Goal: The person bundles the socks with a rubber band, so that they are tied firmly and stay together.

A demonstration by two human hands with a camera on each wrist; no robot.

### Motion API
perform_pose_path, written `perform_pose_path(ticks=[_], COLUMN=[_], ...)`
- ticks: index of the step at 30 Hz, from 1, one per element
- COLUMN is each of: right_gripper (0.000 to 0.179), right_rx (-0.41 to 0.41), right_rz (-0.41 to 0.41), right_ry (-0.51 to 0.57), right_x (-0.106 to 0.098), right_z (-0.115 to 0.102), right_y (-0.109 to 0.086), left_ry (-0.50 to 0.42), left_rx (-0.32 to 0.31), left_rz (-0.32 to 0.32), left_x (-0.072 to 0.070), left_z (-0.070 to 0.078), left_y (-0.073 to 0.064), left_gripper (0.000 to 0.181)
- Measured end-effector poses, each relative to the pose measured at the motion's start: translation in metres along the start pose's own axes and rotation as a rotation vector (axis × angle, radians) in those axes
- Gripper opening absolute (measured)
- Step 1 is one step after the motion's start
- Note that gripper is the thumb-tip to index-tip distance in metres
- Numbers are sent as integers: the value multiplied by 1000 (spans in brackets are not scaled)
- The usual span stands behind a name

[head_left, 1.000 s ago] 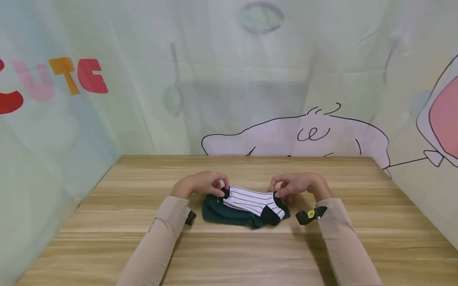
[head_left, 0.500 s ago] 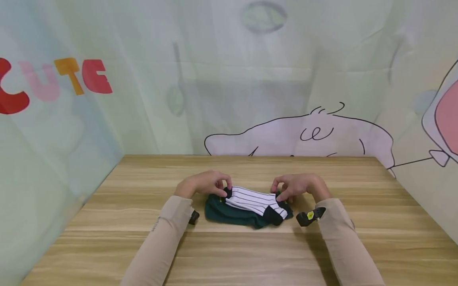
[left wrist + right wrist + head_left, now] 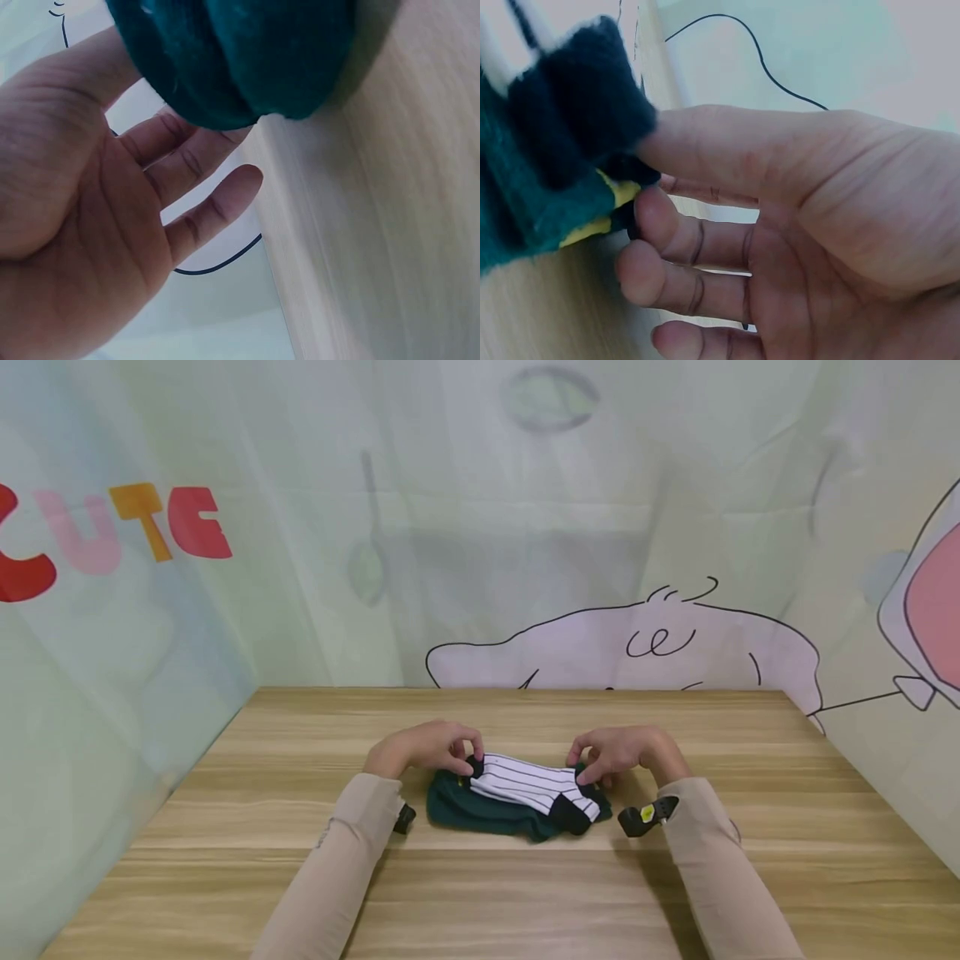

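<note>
A white ankle sock with thin dark stripes and black toe, heel and cuff lies across a folded dark green knit piece. At the sock's left end, my left hand pinches the black part with thumb and forefinger. My right hand pinches the black part at the other end. In the right wrist view, the thumb lies against the black cuff, and yellow trim shows on the green knit below. The left wrist view has the rounded green end over the fingers, hiding the left fingertips.
The wood-grain table extends around the socks on all sides. A printed cloth backdrop rises along its far and side edges. Small black wrist cameras, one of them the right wrist camera, hang just above the tabletop.
The head view shifts slightly. Both hands stay at the ends of the striped sock, and the stack keeps its place and shape.
</note>
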State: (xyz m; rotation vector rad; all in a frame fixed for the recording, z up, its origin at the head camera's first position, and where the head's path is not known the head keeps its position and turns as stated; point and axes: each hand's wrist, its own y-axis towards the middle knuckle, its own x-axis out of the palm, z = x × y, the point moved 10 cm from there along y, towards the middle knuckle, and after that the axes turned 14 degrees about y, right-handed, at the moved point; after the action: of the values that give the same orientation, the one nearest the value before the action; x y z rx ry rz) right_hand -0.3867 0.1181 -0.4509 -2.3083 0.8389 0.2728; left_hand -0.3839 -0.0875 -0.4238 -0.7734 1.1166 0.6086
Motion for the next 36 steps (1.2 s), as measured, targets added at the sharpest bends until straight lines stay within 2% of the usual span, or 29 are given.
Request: perform_pose_path(ticks=[9, 17, 28, 36], right_gripper=[27, 15, 13, 12], right_rx=[-24, -35, -73, -71], right_rz=[-30, -41, -59, -33], right_ry=[2, -3, -3, -33], right_x=[3, 5, 7, 5], right_z=[-3, -5, -8, -8], right_y=[0, 0, -1, 0], left_ry=[-12, -15, -15, -6], left_rx=[-16, -11, -5, 0], left_rz=[-10, -10, -8, -4], left_x=[1, 2, 2, 2], left_z=[-2, -3, -3, -2], left_y=[1, 2, 2, 2], left_gripper=[16, 16, 15, 15])
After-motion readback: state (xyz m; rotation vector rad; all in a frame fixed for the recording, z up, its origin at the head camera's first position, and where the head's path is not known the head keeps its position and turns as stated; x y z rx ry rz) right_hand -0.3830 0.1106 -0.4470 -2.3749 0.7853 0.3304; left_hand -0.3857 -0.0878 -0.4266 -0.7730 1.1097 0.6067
